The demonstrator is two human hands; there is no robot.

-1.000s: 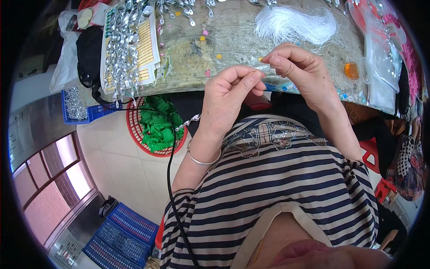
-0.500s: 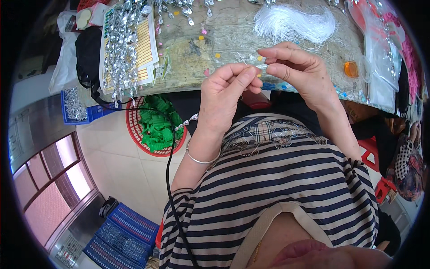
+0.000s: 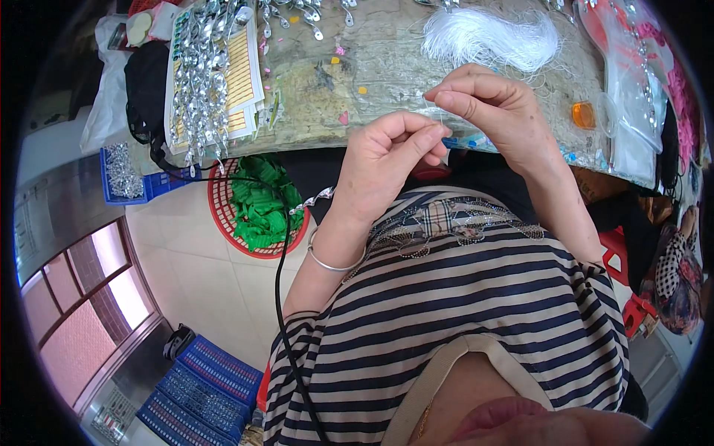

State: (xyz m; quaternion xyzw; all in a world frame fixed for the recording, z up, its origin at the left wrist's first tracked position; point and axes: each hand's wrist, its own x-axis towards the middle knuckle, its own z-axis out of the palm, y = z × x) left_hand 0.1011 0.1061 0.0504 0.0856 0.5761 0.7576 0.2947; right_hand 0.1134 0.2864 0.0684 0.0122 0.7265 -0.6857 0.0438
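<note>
Over the table's near edge, my left hand [image 3: 388,157] is closed, with thumb and forefinger pressed together on a thin white thread [image 3: 441,115]. Slightly higher and to the right, my right hand [image 3: 497,110] pinches the thread's other part between thumb and fingertip, so it runs short and upright between the hands. A twisted silver strip [image 3: 318,198] shows beside my left wrist; what holds it is hidden. Beyond the right hand lies a loose hank of white thread [image 3: 487,37] on the table [image 3: 305,97].
Silver twisted strands [image 3: 201,97] lie over a patterned sheet at the left. An orange small container [image 3: 583,114] and clear plastic bags [image 3: 625,82] are at the right. A red basket [image 3: 223,223] of green pieces stands on the floor. A black cable [image 3: 280,297] passes my left arm.
My left hand has shifted slightly right and down. My right fingertips have risen a little and closed together, and the thread now stands upright between the hands.
</note>
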